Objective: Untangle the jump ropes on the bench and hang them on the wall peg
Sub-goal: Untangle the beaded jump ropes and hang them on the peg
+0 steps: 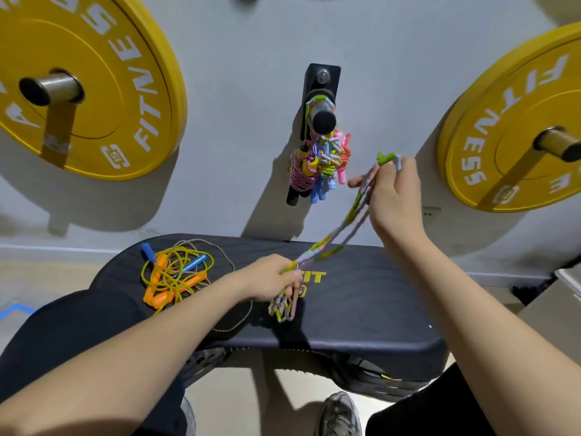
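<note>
Over the bench (pixel 361 313), left hand (pixel 267 280) and right hand (pixel 394 196) clutch a beaded rope (pixel 341 239). Trailing loops could snag the left-end tangle (pixel 176 275).

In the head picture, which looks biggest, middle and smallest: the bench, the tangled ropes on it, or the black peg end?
1. the bench
2. the tangled ropes
3. the black peg end, which is farther away, so it may look smaller than it is

Mostly plastic, rubber & metal in front of me.
Beaded rope (pixel 354 206) I hold: smooth plastic segs, slight sheen. Bench (pixel 371 303): matt black vinyl-like pad w/ fine grain. Plates (pixel 103 58): matt yellow rubber; sleeve (pixel 59 84) brushed metal. Peg (pixel 322 119): bare metal, matt black end cap. Rope pile (pixel 171 280): glossy yellow cord, orange & blue plastic handles.
</note>
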Demonstrator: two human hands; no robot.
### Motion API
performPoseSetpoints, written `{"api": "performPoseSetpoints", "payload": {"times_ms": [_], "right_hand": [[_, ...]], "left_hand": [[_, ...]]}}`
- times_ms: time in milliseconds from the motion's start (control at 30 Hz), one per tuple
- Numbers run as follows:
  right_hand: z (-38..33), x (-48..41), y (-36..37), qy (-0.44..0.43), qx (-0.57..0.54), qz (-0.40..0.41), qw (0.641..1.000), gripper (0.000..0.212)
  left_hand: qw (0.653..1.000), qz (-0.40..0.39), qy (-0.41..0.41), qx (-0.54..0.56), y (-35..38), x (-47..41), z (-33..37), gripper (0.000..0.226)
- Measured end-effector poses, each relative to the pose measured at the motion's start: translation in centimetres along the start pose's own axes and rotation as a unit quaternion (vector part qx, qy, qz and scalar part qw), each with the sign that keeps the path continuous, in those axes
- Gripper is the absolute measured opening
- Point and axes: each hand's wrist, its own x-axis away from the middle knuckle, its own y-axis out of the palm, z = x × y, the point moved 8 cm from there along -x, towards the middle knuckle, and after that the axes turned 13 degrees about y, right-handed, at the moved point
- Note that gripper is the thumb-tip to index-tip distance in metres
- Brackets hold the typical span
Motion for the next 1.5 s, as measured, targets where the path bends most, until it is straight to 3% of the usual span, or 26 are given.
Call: {"api": "performPoseSetpoints", "payload": {"times_ms": [67, 133, 267, 433, 500, 567, 667, 767, 933, 1000, 1067, 1133, 1200, 1267, 1400, 1500], "right_hand": [[1.1, -1.1, -0.2, -0.028, 0.238, 0.024, 0.97, 0.026], [2.7, -2.2, -0.1, -0.013, 0.422, 0.026, 0.906, 0.028], [5.3, -3.8, -0.4, 0.03, 0.527, 0.022, 0.849, 0.026], [7.7, -4.0, 1.7, 0.018, 0.609, -0.025, 0.792, 0.025], [7.6, -4.1, 2.5, -0.015, 0.621, -0.02, 0.783, 0.033], [6.9, -4.6, 3.0, -0.025, 0.593, -0.009, 0.805, 0.051], [6.4, -5.7, 2.8, 0.07, 0.378, -0.015, 0.923, 0.068], [6.3, -6.0, 2.6, 0.131, 0.124, -0.031, 0.983, 0.043], [3.9, -6.1, 2.9, 0.055, -0.003, -0.071, 0.996, 0.023], [2.8, -5.5, 3.8, 0.024, -0.045, -0.121, 0.991, 0.023], [1.6, -4.5, 4.7, -0.024, -0.035, -0.165, 0.985, 0.025], [0.7, -3.4, 5.8, -0.068, -0.011, -0.206, 0.976, 0.026], [-0.2, -2.4, 6.7, -0.115, 0.019, -0.23, 0.966, 0.026], [-0.7, -1.7, 7.1, -0.138, 0.013, -0.242, 0.96, 0.024], [-1.2, -2.0, 6.3, -0.142, -0.027, -0.23, 0.962, 0.028], [-0.3, -3.3, 4.3, -0.144, 0.027, -0.131, 0.98, 0.028]], "left_hand": [[0.996, 0.086, -0.022, 0.022, -2.6, -0.4, -0.1, 0.029], [0.982, 0.176, -0.034, 0.053, -5.6, -0.7, -0.1, 0.029], [0.938, 0.301, -0.041, 0.165, -10.1, -0.3, 0.4, 0.032], [0.891, 0.213, -0.029, 0.399, -10.2, -1.5, 2.0, 0.037], [0.925, 0.194, -0.037, 0.326, -10.7, -1.8, 1.9, 0.043], [0.966, 0.193, -0.055, 0.164, -11.5, -1.9, 1.4, 0.049], [0.978, 0.19, -0.082, -0.036, -12.4, -2.1, 0.1, 0.055], [0.964, 0.209, -0.109, -0.124, -12.8, -2.4, -1.4, 0.048], [0.943, 0.306, -0.128, 0.0, -13.9, -2.5, -3.3, 0.03], [0.952, 0.285, -0.102, -0.033, -13.8, -3.0, -2.4, 0.02], [0.978, 0.203, -0.049, 0.006, -11.8, -4.2, -1.0, 0.014], [0.994, 0.086, -0.003, 0.07, -8.6, -5.1, 0.5, 0.044], [0.998, 0.0, 0.049, 0.036, -6.0, -5.3, 1.9, 0.081], [0.994, -0.052, 0.094, 0.026, -3.8, -5.4, 3.0, 0.089], [0.994, -0.055, 0.079, 0.049, -1.6, -5.8, 2.7, 0.033], [0.987, -0.09, 0.055, 0.125, -1.3, -5.4, 2.6, 0.03]]}}
